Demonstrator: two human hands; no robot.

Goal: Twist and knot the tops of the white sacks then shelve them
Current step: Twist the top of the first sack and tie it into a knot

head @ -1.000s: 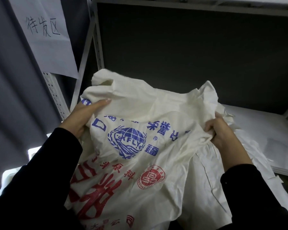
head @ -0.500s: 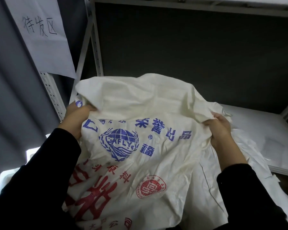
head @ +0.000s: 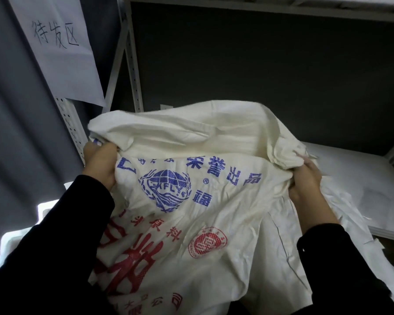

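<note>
A white cloth sack point(head: 225, 214) with blue and red printing fills the middle of the view, its top edge spread wide between my hands. My left hand point(head: 100, 164) grips the top left corner, fingers curled into the cloth. My right hand point(head: 305, 180) holds a bunched fold at the top right corner. The sack's top folds back away from me toward the shelf. Its lower part runs out of view between my black sleeves.
A grey metal shelf unit stands in front, with an upright post point(head: 132, 64) at left and a white shelf board point(head: 359, 178) at right. A paper sign point(head: 57, 42) with handwriting hangs on the left upright. More white fabric point(head: 341, 214) lies under my right wrist.
My hands have pulled apart and stretched the sack's top wide. The left hand's fingers, laid flat on the cloth a second ago, now curl into the corner.
</note>
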